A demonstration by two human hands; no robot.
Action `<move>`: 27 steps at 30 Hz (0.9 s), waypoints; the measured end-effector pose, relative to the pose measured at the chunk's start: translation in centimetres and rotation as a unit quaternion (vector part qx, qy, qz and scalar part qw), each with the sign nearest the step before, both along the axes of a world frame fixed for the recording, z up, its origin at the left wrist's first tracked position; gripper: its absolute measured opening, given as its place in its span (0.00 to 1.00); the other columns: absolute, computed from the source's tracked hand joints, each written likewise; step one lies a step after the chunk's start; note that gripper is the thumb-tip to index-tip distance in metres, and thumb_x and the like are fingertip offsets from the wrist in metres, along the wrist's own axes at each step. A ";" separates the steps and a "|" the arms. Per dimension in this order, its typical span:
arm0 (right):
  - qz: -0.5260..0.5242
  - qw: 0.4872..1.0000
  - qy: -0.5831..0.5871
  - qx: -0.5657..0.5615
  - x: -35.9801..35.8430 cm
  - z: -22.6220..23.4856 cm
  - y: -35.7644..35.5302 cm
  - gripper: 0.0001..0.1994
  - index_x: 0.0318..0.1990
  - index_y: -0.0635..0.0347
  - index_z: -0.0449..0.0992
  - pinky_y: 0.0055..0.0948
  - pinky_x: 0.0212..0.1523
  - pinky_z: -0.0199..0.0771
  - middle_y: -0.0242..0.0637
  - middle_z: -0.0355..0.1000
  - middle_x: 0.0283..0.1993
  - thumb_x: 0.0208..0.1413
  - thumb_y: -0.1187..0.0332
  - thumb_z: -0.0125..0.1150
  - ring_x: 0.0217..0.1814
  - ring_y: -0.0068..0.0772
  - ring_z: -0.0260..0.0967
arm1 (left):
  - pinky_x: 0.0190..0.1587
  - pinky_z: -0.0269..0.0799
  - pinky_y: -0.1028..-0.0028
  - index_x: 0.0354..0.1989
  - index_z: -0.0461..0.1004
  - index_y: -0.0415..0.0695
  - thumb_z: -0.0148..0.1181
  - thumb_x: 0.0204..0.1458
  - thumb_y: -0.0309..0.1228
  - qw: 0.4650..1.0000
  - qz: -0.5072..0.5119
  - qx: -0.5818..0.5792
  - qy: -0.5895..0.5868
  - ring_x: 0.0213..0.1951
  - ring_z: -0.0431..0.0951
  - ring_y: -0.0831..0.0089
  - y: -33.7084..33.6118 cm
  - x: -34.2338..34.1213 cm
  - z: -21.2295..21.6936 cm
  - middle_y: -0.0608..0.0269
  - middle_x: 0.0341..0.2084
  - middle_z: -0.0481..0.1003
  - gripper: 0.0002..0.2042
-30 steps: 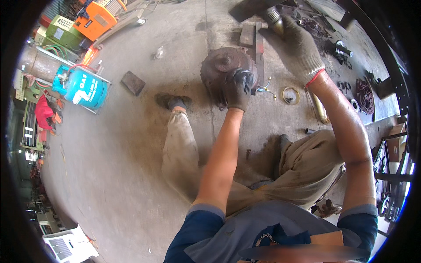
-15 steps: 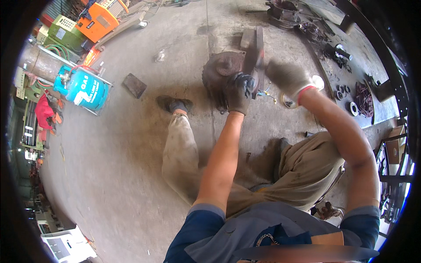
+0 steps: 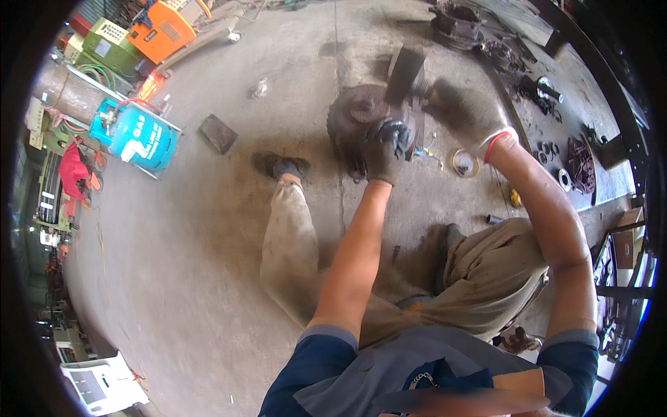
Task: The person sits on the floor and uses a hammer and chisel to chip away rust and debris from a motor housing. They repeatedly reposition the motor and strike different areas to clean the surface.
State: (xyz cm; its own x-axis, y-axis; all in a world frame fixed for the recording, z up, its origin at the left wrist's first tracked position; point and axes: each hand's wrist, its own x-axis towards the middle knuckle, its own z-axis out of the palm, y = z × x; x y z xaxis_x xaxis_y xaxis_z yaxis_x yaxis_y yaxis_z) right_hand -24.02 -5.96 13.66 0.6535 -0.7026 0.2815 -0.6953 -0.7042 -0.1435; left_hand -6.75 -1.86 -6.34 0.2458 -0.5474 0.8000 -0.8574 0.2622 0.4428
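A rusty brown, round metal housing is lying on the grey concrete floor, with a dark, blocky-headed metal hammer showing across its far right edge. The grey-gloved right hand is gripping the hammer's handle; the dark-gloved left hand is curling over the housing, whether pinching anything I cannot tell.
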 end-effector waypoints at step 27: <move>-0.013 0.992 -0.029 -0.118 -0.3 0.8 1.0 0.13 0.48 0.57 0.74 0.46 0.39 0.77 0.45 0.77 0.40 0.65 0.59 0.61 0.35 0.54 0.78 | 0.56 0.70 0.57 0.37 0.80 0.46 0.61 0.60 0.38 0.999 0.029 0.021 -0.017 0.49 0.80 0.56 0.2 -0.4 -0.2 0.55 0.42 0.82 0.09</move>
State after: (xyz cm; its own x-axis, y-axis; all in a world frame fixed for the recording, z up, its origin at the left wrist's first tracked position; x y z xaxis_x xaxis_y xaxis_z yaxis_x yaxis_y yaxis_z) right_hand -24.29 -4.93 14.46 0.6145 -0.6283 0.4771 -0.7087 -0.7053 -0.0160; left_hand -7.14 -1.63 -6.50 0.2517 -0.5655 0.7854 -0.8851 0.1937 0.4231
